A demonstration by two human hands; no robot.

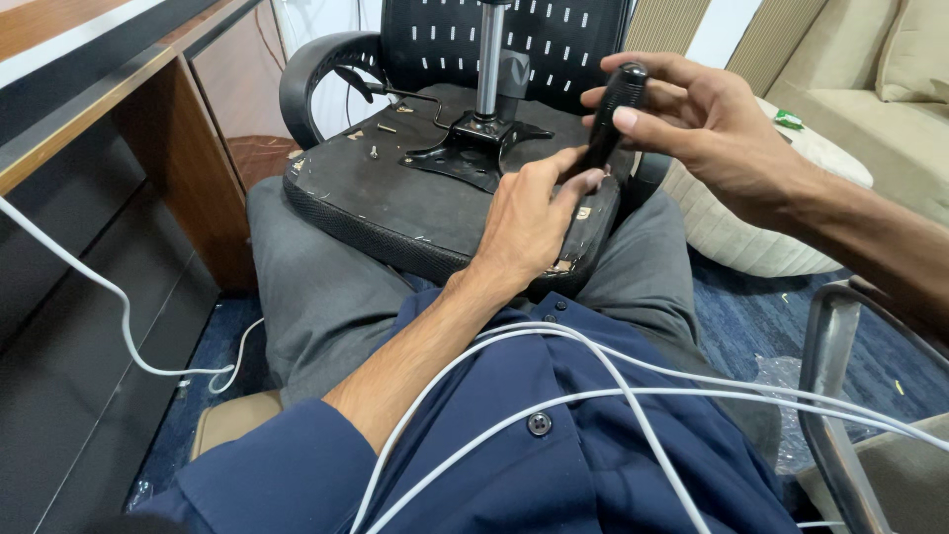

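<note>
Two hands share my work: right hand (707, 124) grips the black screwdriver handle (613, 109) upright, while left hand (529, 222) pinches its tip to steady it, near the upturned chair seat's (376, 188) front edge.

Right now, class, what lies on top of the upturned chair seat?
On the chair seat: a black bracket with metal column, and loose screws. The left hand covers part of the seat.
</note>
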